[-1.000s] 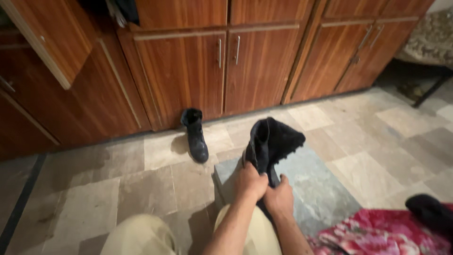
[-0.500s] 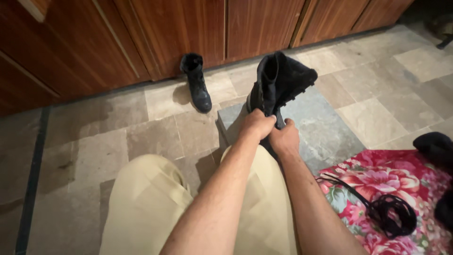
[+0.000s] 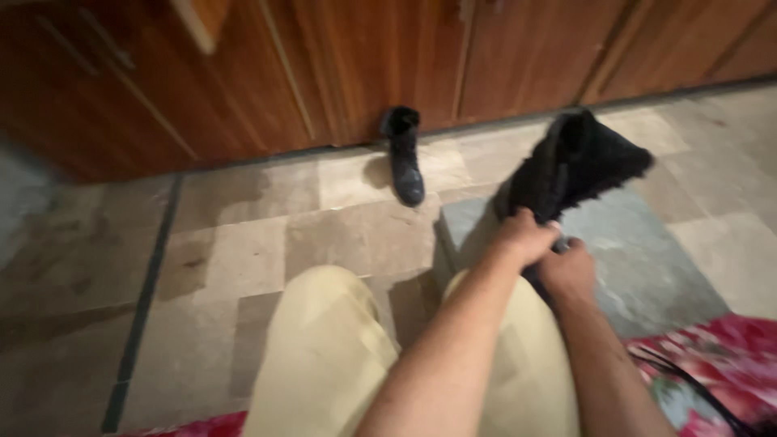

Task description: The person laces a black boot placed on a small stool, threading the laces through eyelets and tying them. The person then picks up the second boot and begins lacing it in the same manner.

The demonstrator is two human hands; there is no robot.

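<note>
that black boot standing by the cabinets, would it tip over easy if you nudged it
Probably yes. The boot by the cabinets stands free on the tiled floor, tall and narrow, so a sideways nudge would likely topple it. Its shaft looks soft, so it may fold when lifted. The boot in hand, gripped by the left hand and right hand, looks similarly pliable.

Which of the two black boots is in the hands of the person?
The black boot on the right, gripped by both the left hand and right hand. The other black boot stands alone beside the wooden cabinet.
</note>
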